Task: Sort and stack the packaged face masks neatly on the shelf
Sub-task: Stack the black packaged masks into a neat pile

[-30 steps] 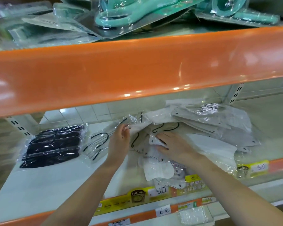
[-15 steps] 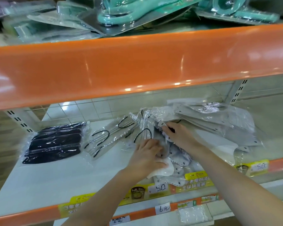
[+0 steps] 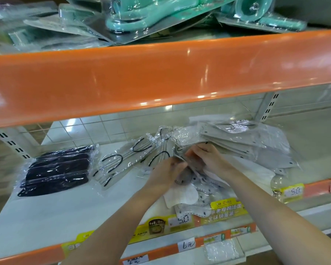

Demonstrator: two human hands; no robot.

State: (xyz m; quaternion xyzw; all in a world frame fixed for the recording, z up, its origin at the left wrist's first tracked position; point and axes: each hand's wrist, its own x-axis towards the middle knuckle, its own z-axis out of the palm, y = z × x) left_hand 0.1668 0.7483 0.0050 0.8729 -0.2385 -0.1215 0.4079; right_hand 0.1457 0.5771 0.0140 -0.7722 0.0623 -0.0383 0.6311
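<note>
Both the left hand (image 3: 167, 172) and right hand (image 3: 206, 157) pinch grey masks (image 3: 243, 148) mid-shelf (image 3: 52, 213), the loose pile fanning right of the fingers. The packs look light, floppy and slippery; gripping several by a shared edge seems safest

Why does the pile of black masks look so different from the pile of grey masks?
The black masks are dark and lie in a fairly tidy stack at the shelf's left end, untouched. The grey masks are pale, fanned out in a messy heap, with the left hand and right hand at their edge. Both piles are in clear plastic bags.
</note>
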